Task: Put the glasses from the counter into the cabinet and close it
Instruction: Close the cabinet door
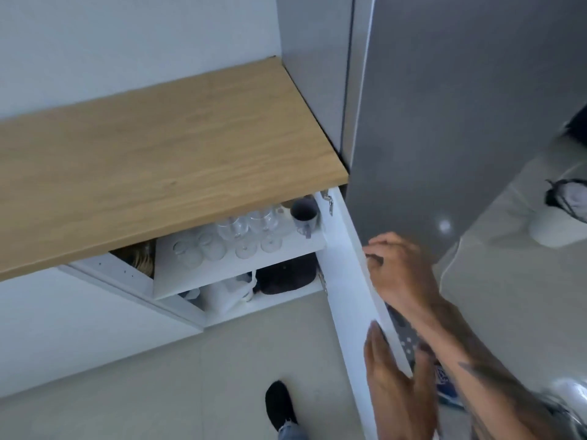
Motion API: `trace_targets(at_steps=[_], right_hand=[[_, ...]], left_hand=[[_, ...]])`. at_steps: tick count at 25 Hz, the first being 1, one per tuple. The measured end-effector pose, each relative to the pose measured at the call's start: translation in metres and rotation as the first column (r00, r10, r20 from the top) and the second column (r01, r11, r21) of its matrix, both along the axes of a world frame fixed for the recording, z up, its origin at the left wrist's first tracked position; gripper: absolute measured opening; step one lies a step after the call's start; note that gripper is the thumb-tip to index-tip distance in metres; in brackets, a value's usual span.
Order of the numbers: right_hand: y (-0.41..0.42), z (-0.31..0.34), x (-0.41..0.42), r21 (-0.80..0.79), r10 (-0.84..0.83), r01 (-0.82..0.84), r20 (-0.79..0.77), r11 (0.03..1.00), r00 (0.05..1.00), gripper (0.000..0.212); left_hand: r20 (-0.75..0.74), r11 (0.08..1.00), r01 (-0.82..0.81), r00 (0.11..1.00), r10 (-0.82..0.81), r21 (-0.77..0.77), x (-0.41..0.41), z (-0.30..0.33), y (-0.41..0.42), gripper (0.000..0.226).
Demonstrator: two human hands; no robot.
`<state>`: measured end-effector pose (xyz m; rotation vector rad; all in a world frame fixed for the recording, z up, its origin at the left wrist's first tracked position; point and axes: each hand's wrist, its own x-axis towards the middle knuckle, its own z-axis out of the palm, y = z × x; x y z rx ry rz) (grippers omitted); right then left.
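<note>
Several clear glasses (241, 231), stemmed ones and tumblers, stand on the upper white shelf (286, 250) of the open cabinet under the wooden counter (158, 147). No glass is on the visible part of the counter. The white cabinet door (343, 265) is swung out towards me at the right. My right hand (400, 271) curls its fingers over the door's outer edge. Lower down that edge, my left hand (389, 373) lies with flat fingers on the inner face and its thumb on the other side.
A grey mug (304, 214) stands at the right end of the upper shelf. A white jug (222, 295) and a dark object (286, 274) sit on the lower shelf. A tall grey panel (444, 122) rises right of the door. My black shoe (279, 404) is on the floor.
</note>
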<state>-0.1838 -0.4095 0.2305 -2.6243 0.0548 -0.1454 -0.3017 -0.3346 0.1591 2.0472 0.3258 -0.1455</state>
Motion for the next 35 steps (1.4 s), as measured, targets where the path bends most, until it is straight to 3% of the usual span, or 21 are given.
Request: trace_targets(at_steps=[2, 6, 12, 17, 19, 24, 29, 35], right_hand=[[-0.012, -0.002, -0.010, 0.013, 0.109, -0.108, -0.075, 0.994, 0.991, 0.027], [-0.009, -0.007, -0.015, 0.001, 0.234, -0.235, -0.096, 0.972, 0.967, 0.023], [0.023, -0.008, -0.011, -0.173, 0.389, -0.403, -0.111, 0.899, 0.915, 0.023], [0.082, 0.000, -0.014, -0.311, 0.486, -0.504, -0.140, 0.805, 0.863, 0.025], [0.114, -0.003, -0.012, -0.352, 0.471, -0.495, -0.157, 0.794, 0.868, 0.035], [0.173, -0.009, -0.006, -0.392, 0.389, -0.423, -0.168, 0.817, 0.906, 0.046], [0.211, -0.013, 0.003, -0.441, 0.383, -0.417, -0.170, 0.795, 0.908, 0.064], [0.236, -0.016, 0.029, -0.400, 0.344, -0.388, -0.179, 0.831, 0.922, 0.074]], left_hand=[[0.010, 0.997, 0.048, 0.999, -0.048, -0.062, -0.017, 0.021, -0.028, 0.069], [0.013, 0.994, 0.072, 0.997, -0.074, 0.078, -0.024, 0.020, -0.027, 0.064], [-0.012, 0.983, 0.150, 0.989, -0.150, 0.109, -0.026, 0.023, 0.032, 0.065], [-0.027, 0.908, 0.159, 0.986, -0.162, 0.389, -0.023, 0.029, 0.120, 0.060], [0.096, 0.844, 0.090, 0.982, -0.165, 0.528, -0.028, 0.033, 0.168, 0.061], [0.293, 0.789, 0.047, 0.913, -0.282, 0.612, -0.033, 0.024, 0.291, 0.061], [0.223, 0.662, -0.040, 0.955, -0.194, 0.748, 0.015, 0.029, 0.338, 0.072], [0.119, 0.581, -0.036, 0.987, -0.106, 0.813, 0.055, 0.031, 0.346, 0.077]])
